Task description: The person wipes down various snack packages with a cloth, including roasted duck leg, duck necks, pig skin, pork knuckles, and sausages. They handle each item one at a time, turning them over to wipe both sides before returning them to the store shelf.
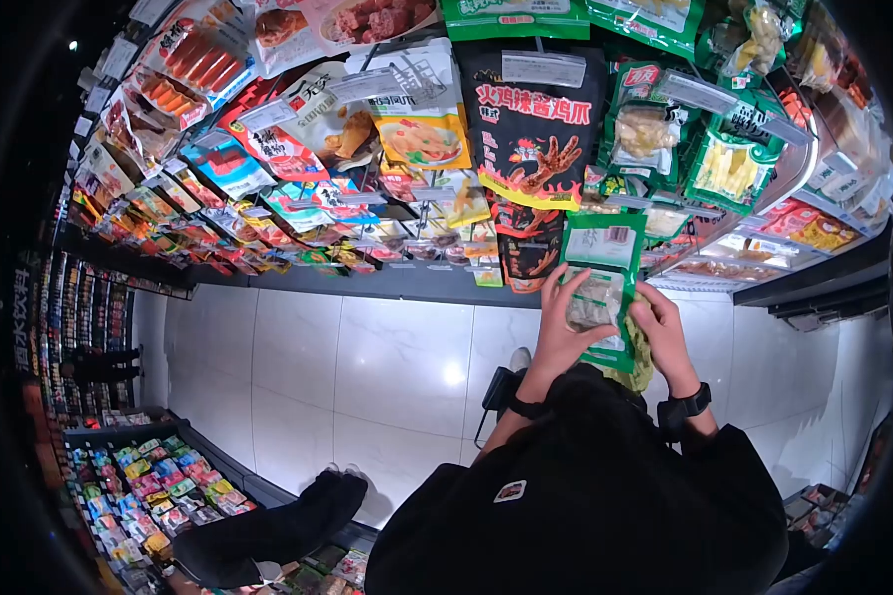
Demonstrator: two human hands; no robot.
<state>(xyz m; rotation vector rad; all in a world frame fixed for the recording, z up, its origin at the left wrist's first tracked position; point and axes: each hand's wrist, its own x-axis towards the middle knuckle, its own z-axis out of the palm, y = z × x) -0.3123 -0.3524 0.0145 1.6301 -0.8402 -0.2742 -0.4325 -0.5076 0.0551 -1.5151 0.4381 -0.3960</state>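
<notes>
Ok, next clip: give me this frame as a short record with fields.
setting: shop aisle, white tiled floor
left hand: grips green packet at its left side
right hand: grips the same packet's right edge
above: hanging snack packs, one large black packet
wrists: black band on each

I hold a packet (598,297) between my left hand (558,332) and my right hand (665,335), just before the lower edge of the hanging rack (397,283). Behind it, other packets (531,129) hang on the rack in rows. A low shelf (149,476) stands far to my left, across the floor (367,367).
</notes>
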